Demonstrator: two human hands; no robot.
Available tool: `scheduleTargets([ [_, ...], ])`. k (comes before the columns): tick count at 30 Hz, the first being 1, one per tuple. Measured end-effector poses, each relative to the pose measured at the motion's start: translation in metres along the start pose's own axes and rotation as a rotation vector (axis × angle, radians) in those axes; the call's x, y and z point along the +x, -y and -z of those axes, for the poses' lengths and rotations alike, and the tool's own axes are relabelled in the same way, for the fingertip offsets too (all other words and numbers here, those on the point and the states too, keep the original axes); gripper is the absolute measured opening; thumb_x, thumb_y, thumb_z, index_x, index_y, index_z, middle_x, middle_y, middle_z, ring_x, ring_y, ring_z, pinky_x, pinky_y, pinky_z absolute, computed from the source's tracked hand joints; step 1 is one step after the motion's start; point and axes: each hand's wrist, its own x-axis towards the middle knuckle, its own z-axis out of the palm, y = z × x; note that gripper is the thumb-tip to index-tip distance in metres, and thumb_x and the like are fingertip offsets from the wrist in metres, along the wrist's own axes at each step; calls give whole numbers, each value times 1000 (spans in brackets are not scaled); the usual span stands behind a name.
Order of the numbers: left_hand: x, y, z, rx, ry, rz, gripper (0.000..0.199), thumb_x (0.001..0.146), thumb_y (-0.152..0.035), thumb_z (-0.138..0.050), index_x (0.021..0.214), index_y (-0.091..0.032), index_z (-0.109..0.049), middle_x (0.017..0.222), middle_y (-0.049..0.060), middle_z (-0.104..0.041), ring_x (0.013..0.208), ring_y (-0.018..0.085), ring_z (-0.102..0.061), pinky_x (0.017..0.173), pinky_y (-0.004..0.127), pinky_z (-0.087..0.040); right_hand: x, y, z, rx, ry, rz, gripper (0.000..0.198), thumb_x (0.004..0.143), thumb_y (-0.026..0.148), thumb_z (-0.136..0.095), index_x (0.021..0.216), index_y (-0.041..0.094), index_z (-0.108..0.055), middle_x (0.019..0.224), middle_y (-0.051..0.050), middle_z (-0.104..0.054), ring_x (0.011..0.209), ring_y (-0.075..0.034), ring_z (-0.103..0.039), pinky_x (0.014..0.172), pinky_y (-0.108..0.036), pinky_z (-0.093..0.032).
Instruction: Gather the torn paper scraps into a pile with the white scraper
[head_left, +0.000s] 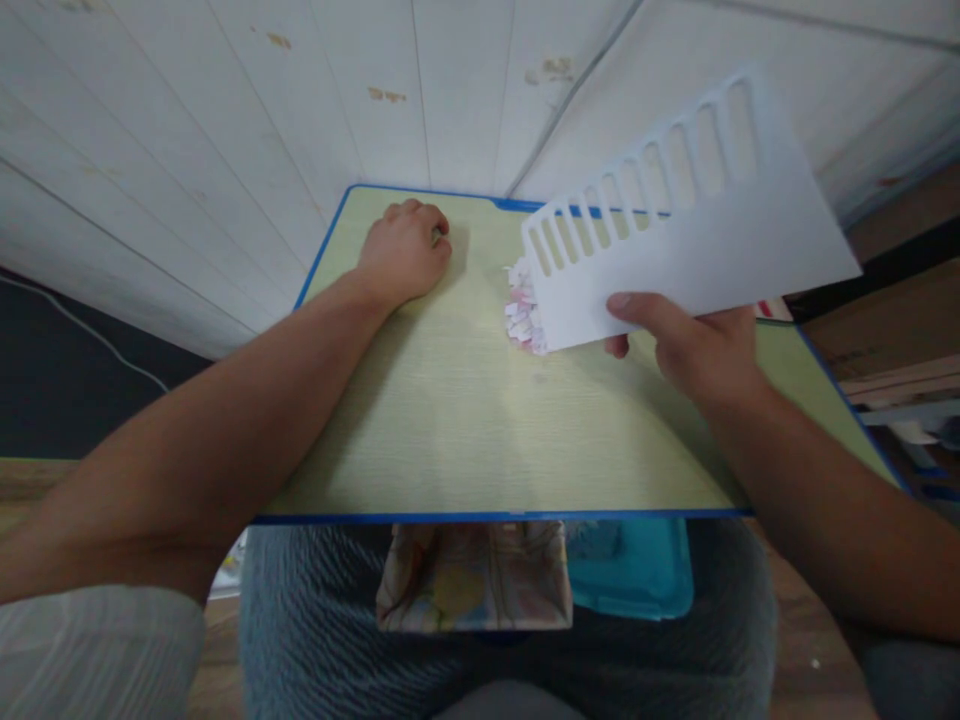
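White wall (457, 60); blue-edged table (465, 440). At our dial's centre, paper scraps (521, 310); three o'clock, right hand (694, 345), pinching a slotted white card (712, 245) (its left end at the scraps); ten o'clock, left hand (406, 248), curled, contents we cannot tell.

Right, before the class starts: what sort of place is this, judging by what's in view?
Probably a room in a home: a small blue-edged table stands close to a white plank wall, over what looks like a wood floor.
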Motion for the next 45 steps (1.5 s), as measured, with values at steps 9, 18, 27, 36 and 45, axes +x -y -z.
scheduleTargets([
  [9, -3, -6, 6, -13, -13, 12, 38, 108, -37, -60, 142, -31, -78, 143, 11, -77, 145, 38, -61, 130, 53, -49, -3, 2, -1, -14, 276, -137, 34, 92, 43, -96, 74, 28, -71, 68, -5, -75, 59, -24, -69, 51, -38, -63],
  [18, -6, -21, 13, 95, 33, 35, 45, 110, -28, -52, 144, -18, -81, 156, 20, -75, 148, 40, -65, 129, 57, -52, -6, -2, -7, 44, 400, -203, 20, 99, 35, -90, 86, 27, -77, 73, -4, -79, 58, -22, -73, 53, -37, -64],
  [27, -5, -18, 12, 75, 9, 24, 40, 111, -32, -57, 142, -31, -83, 154, 12, -78, 146, 39, -66, 128, 61, -55, -24, 23, -14, 127, 678, -283, 21, 94, 36, -95, 90, 23, -79, 80, -5, -84, 63, -20, -78, 55, -30, -69],
  [36, -4, -22, 14, 108, 39, 43, 47, 108, -27, -54, 146, -20, -81, 157, 19, -75, 150, 39, -64, 130, 55, -53, -33, 28, -18, 180, 843, -300, 13, 95, 30, -89, 97, 22, -79, 85, -3, -86, 67, -19, -81, 60, -26, -71],
  [45, -4, -22, 14, 103, 31, 51, 45, 109, -26, -55, 144, -21, -82, 153, 17, -76, 147, 40, -65, 128, 58, -54, -34, 28, -19, 263, 900, -342, 17, 96, 31, -91, 97, 19, -79, 83, -4, -85, 65, -20, -82, 60, -27, -70],
])
